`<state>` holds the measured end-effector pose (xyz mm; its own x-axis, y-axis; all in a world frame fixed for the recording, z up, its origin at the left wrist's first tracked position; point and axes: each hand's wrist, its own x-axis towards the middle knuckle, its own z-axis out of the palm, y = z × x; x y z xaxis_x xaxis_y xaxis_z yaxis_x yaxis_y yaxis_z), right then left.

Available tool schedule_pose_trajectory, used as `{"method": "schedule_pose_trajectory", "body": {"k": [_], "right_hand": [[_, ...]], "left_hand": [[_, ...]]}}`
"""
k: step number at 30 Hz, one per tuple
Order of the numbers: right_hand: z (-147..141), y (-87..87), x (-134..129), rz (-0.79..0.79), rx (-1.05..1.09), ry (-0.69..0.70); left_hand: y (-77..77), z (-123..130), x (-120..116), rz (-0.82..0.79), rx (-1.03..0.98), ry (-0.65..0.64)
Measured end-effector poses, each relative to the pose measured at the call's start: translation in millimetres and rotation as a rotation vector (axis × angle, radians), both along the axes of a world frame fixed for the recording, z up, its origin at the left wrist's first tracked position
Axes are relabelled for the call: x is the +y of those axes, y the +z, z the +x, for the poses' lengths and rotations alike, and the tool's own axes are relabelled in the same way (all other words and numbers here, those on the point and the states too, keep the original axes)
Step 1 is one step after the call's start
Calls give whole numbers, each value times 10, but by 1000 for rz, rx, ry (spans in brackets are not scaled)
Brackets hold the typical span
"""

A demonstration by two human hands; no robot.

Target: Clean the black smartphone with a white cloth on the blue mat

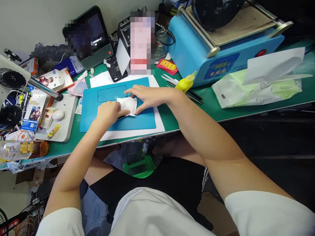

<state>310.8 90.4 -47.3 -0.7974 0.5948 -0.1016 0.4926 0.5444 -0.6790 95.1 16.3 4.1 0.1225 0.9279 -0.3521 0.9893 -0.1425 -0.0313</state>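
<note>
A folded white wipe [129,104] lies over something thin with a dark edge on the blue mat [142,123]. What lies beneath is mostly hidden. My left hand [108,113] is at the wipe's left side, fingers curled and thumb pressed along its lower edge. From the right, my right hand [149,96] spans the wipe, with the thumb at its right edge and the bent fingers by its upper side. A black rounded outline of a phone shape is marked on the mat just above the wipe.
White paper [159,119] lies under the mat. Behind stand a tilted screen device [95,57] and a dark phone [115,69]. To the right are a yellow bottle [185,83], pens, a blue machine [197,55] and a tissue pack [258,88]. Boxes and a drink bottle [24,149] crowd the left.
</note>
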Motion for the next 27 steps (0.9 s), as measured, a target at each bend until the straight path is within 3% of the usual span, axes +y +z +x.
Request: {"method": "schedule_pose_trajectory", "body": {"k": [8, 15, 21, 27], "right_hand": [[6, -9, 5, 33, 6, 30], [5, -33, 26, 18, 31, 27], [13, -55, 13, 17, 6, 6], [31, -71, 1, 11, -4, -2]], "left_hand": [[-57, 301, 79, 20, 27, -9], [-45, 327, 259, 65, -27, 68], [-44, 111, 353, 89, -37, 119], [-88, -408, 341, 86, -1, 156]]}}
